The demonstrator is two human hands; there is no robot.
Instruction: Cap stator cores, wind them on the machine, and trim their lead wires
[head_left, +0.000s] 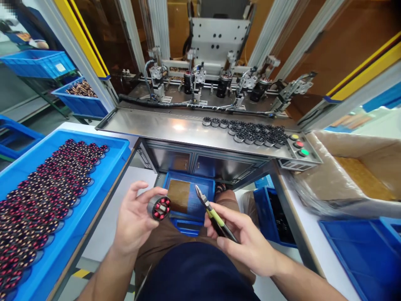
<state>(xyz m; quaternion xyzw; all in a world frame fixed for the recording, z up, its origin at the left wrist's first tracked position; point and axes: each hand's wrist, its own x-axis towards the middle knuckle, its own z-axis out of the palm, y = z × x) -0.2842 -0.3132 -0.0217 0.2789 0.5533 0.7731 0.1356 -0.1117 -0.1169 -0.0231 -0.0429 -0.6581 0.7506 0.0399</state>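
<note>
A motor stator [159, 207], a dark grey ring with pink-red windings inside, is pinched between the thumb and fingers of my left hand [134, 217]. Its wound face points toward the right. In my right hand [242, 234] is a pair of cutting pliers [216, 217] with green and black handles. The plier tips point up and away from me, and the jaws look closed. The pliers and the stator are apart from each other, both held above my lap.
On the left, a blue tray [120, 144] holds many similar stators. Ahead stands a machine with a metal ledge [150, 123], bearing dark rings [250, 131] and coloured buttons [299, 144]. A cardboard box [344, 144] and blue bin [351, 246] are at right; another blue bin [213, 188] lies below.
</note>
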